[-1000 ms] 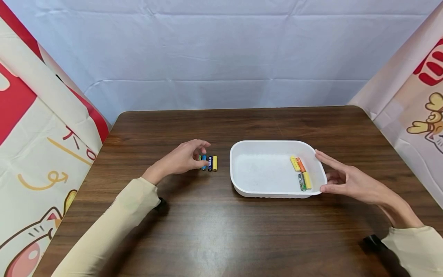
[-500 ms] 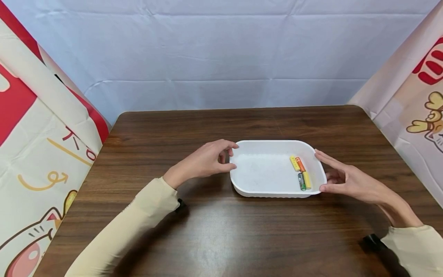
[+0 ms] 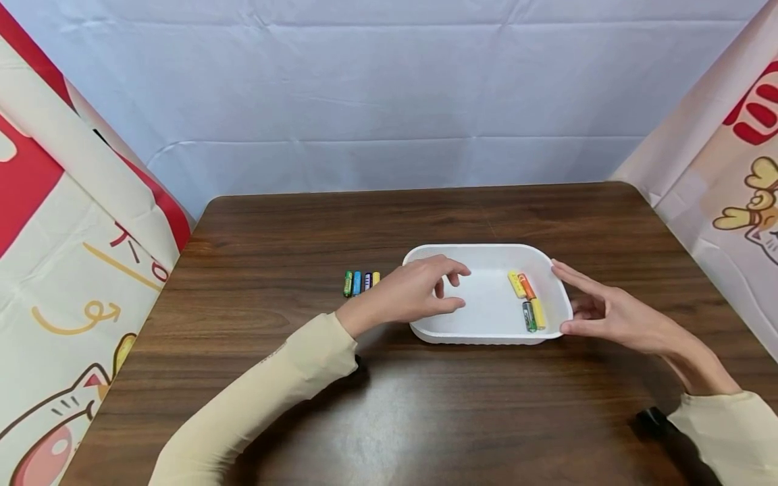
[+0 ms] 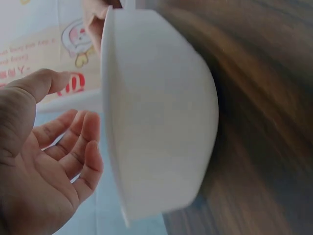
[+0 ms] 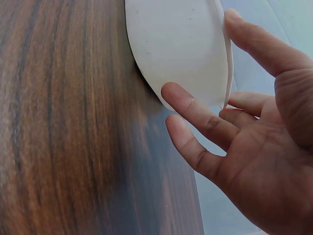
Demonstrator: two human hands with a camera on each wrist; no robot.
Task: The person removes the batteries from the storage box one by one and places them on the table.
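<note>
Batteries [image 3: 526, 287]: four lie clustered at right end of white tub [image 3: 489, 297], yellow, orange, yellow, green-black. Loose row [image 3: 356, 283]: lies on counter [image 3: 292, 236] just left of tub, green, blue, dark, yellow; last one partly hidden by left grip [image 3: 413, 290]. Left grip: hangs over tub's left end, thumb well apart from bent fingers, holds nothing, blocks sight of rim there. Right grip [image 3: 626, 317]: spread wide, touches right rim with thumb and index finger. Around: left sleeve [image 3: 261, 391] across counter, pale cloth [image 3: 389, 88] behind, printed cloth [image 3: 61, 223] along left side, more at right.
</note>
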